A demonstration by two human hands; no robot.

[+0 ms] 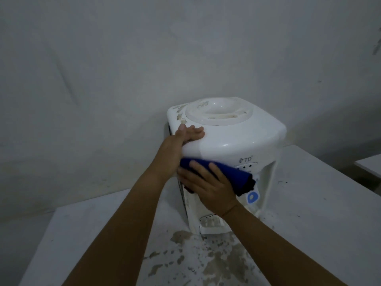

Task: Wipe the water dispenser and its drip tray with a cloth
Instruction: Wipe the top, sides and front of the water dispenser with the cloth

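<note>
A white tabletop water dispenser (pixel 237 133) stands on a white counter against the wall, with stains around its round top opening. My left hand (pixel 188 135) lies with straight fingers on its upper left edge. My right hand (pixel 208 187) presses a blue cloth (pixel 226 174) flat against the dispenser's front, just below the logo, with the fingers spread over the cloth. A blue tap (pixel 252 197) shows under the cloth's right end. The drip tray (pixel 212 223) sits low at the front, partly hidden by my right forearm.
The white counter (pixel 92 234) carries brown, flaky stains (pixel 206 259) in front of the dispenser. A grey wall (pixel 123 69) rises close behind. A second white surface edge (pixel 369 166) shows at the far right.
</note>
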